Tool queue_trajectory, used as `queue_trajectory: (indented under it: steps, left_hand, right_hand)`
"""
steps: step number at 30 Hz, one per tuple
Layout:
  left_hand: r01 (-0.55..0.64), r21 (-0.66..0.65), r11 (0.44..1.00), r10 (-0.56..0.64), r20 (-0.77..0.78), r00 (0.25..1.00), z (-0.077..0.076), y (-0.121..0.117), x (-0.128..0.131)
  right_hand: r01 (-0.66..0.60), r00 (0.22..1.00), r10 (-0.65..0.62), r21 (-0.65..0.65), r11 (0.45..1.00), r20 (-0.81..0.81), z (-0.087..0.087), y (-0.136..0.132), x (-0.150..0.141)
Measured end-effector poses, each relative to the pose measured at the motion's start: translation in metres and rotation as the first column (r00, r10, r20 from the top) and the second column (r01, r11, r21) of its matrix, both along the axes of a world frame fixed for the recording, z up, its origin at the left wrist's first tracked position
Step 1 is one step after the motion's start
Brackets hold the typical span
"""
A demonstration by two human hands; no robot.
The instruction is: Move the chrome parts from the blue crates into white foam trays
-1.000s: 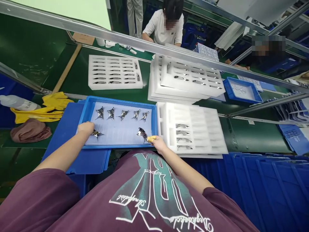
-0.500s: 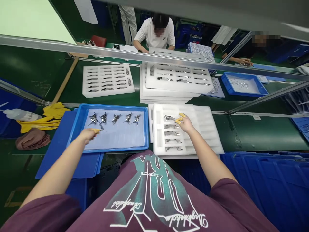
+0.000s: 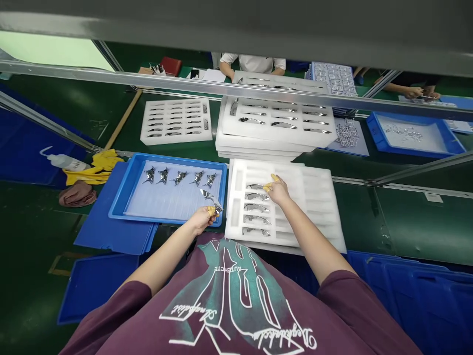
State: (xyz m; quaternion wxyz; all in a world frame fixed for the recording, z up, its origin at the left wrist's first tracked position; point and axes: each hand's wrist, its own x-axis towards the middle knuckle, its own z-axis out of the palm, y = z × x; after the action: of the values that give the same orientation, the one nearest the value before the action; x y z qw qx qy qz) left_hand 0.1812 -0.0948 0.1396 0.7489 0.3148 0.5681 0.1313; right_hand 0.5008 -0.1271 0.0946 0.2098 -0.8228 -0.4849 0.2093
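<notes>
My left hand point(image 3: 205, 218) is closed on a shiny curved chrome part point(image 3: 210, 198), raised over the right front corner of the blue tray point(image 3: 116, 209). Yellow covers sit on some fingertips of both hands. Several spiky chrome parts point(image 3: 180, 178) lie in a row on the tray's pale liner. At the white foam tray point(image 3: 288, 229), my right hand point(image 3: 278, 190) pinches the right end of the rearmost curved chrome strip point(image 3: 254, 187), with one finger raised. In front of it, several similar chrome strips point(image 3: 256, 208) rest in slots of the same column.
Stacked foam trays point(image 3: 258, 145) with chrome pieces stand behind, and another filled foam tray point(image 3: 176, 139) is at back left. A metal rail point(image 3: 185, 87) crosses above the bench. Yellow gloves point(image 3: 105, 160), a bottle point(image 3: 68, 161) and a brown cloth point(image 3: 77, 194) lie left. Co-workers sit opposite.
My left hand has carried the chrome part rightward across the blue tray. The strip at my right hand sits lower and flatter in the foam. The whole view has shifted.
</notes>
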Motion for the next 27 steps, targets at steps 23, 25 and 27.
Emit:
queue_trajectory:
  steps: [23, 25, 27]
  left_hand:
    - [0.472, 0.844, 0.254, 0.163, -0.518, 0.839, 0.014, 0.009, 0.04]
    - [0.461, 0.875, 0.145, 0.168, -0.481, 0.86, 0.011, 0.009, 0.041]
    - [0.418, 0.907, 0.06, 0.109, -0.422, 0.9, 0.007, 0.008, 0.04]
  right_hand:
    - [-0.321, 0.778, 0.206, -0.095, 0.942, -0.593, 0.087, -0.01, -0.09]
    - [-0.314, 0.806, 0.202, -0.113, 0.943, -0.556, 0.083, -0.009, -0.089]
    - [-0.26, 0.847, 0.174, -0.107, 0.96, -0.502, 0.078, -0.003, -0.079]
